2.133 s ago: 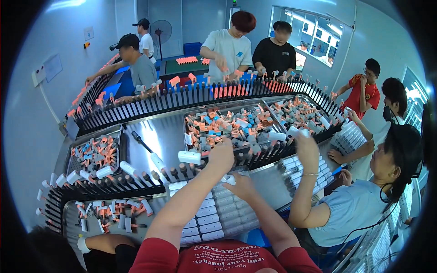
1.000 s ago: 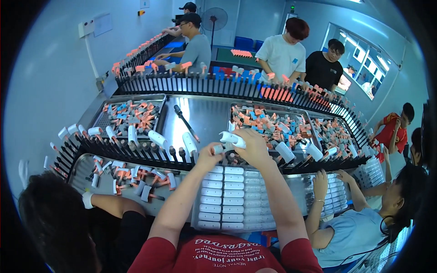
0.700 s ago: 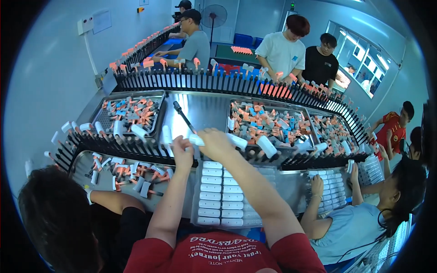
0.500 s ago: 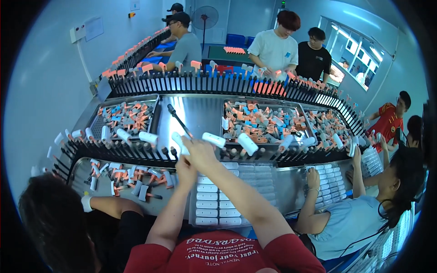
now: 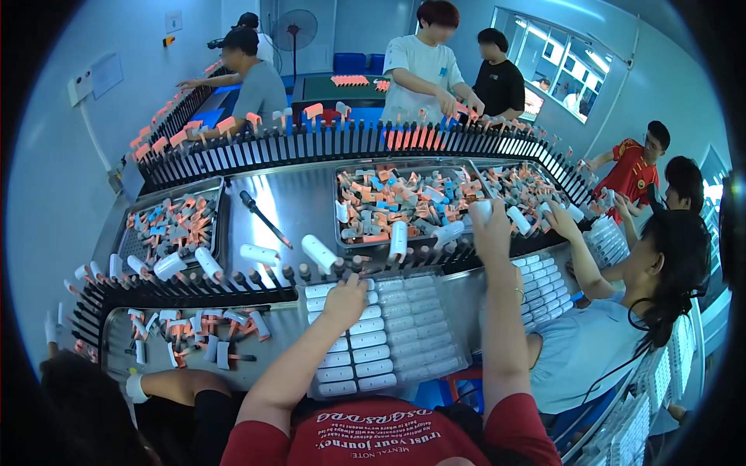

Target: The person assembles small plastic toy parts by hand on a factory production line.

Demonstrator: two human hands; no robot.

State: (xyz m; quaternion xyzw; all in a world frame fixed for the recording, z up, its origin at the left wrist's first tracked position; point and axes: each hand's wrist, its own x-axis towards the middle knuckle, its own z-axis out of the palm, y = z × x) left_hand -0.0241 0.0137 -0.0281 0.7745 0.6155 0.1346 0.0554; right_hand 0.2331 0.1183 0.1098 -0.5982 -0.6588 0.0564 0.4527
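My left hand (image 5: 346, 301) rests over the upper part of a clear plastic tray (image 5: 463, 359) with white curved shells (image 5: 364, 340) in its left columns. Its fingers are bent together, and what they hold, if anything, is hidden. Out to the right, my right hand (image 5: 493, 233) is raised at the row of black pegs and slightly blurred. Its fingers close around a white curved piece (image 5: 482, 209). Between the hands, a white shell (image 5: 398, 241) and another white shell (image 5: 318, 252) sit tilted on pegs.
Beyond the pegs, a metal bin (image 5: 342, 233) holds many orange, grey and blue parts. A black rod-like tool (image 5: 264, 219) lies on the steel table (image 5: 272, 194). Loose parts (image 5: 194, 334) lie at left. Co-workers sit close on both sides; one arm (image 5: 571, 233) reaches near my right hand.
My hands were together at a white shell on the middle pegs. They have parted: the left came back to the tray, the right went far right. The view has shifted right.
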